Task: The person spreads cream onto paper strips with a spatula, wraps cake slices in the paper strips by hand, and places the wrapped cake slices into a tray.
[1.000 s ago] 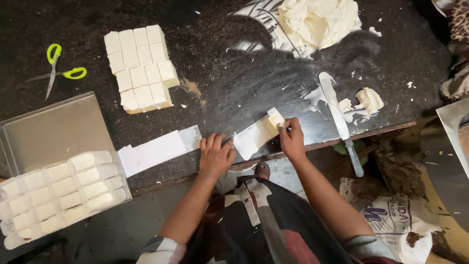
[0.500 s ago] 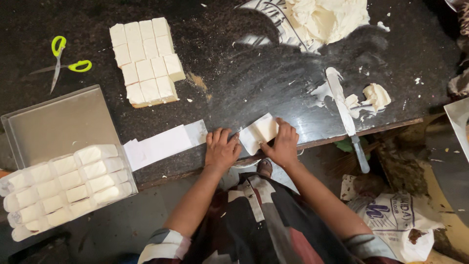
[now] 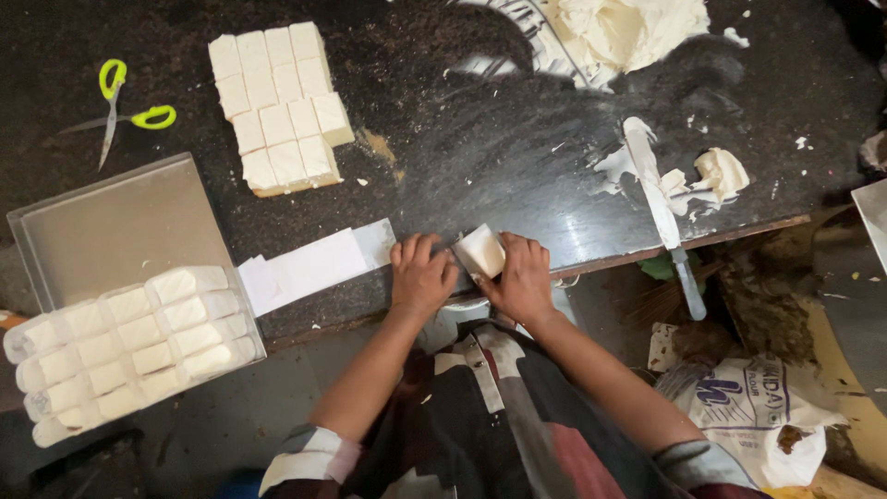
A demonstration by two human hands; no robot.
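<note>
The dark stone table (image 3: 480, 157) has open room in the middle, just above the two hands. On the left, the block of white cut squares (image 3: 280, 106) and the strips of white paper (image 3: 309, 266) stand in the way. On the right lies a smeared long knife (image 3: 661, 208). A big pale dough heap (image 3: 628, 32) blocks the top.

A small pale cream block (image 3: 482, 251), partly folded into a white paper wrapper (image 3: 467, 248), sits tilted at the near edge of the dark worktop (image 3: 480, 157), pressed between the left hand (image 3: 420, 275) and the right hand (image 3: 523, 277), whose fingers touch it on either side.
</note>
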